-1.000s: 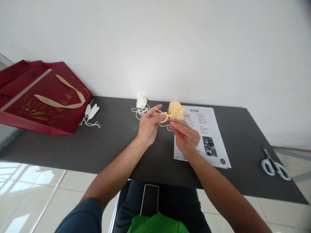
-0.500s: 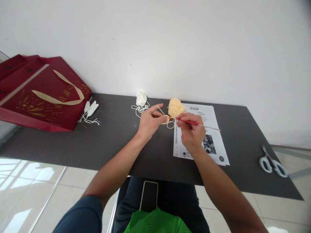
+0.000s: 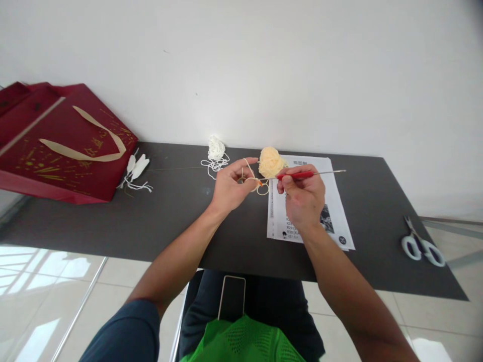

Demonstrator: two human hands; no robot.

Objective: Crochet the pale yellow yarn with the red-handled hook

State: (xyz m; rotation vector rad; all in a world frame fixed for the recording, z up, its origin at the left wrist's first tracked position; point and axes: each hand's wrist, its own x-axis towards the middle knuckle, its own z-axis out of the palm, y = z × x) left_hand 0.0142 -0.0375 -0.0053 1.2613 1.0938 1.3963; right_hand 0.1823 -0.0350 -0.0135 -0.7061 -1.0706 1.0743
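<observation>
red gift bag at left; white yarn; scissors at right

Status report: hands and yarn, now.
Left hand pinching cream yarn strand. Right hand gripping red-handled crochet hook. Cream yarn ball on table. Nothing obstructing.

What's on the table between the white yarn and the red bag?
In the head view, small white crocheted pieces with loose threads lie between the white yarn and the red bag.

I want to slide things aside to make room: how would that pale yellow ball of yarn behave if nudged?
The yarn ball looks loosely wound and rounded, so it would probably roll and feel light. A strand runs from it to the left hand, so it would likely tug or unwind.
</observation>
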